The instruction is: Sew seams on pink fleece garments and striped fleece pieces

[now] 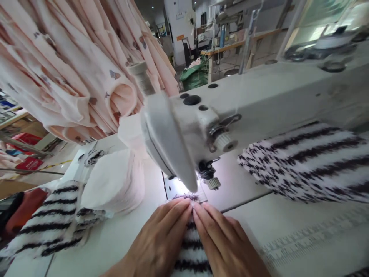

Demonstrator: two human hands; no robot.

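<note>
My left hand (161, 234) and my right hand (223, 236) lie side by side with fingers held together, their fingertips meeting just in front of the sewing machine's (170, 134) needle area. Both grip and press down a strip of fluffy black-and-white striped fabric (191, 256), which runs back between them toward me. Its far edge shows dark tufts under the machine head, by the lit plate. The needle and presser foot are hidden behind the machine's front cover. The thumbs and the fabric's underside cannot be seen.
Left of the machine stands a stack of pale fluffy pieces (111, 181), with striped pieces (54, 215) beside it. More striped fabric (311, 165) lies under the machine arm at right. A ruler scale (311, 234) marks the table. Pink garments (86, 69) hang behind.
</note>
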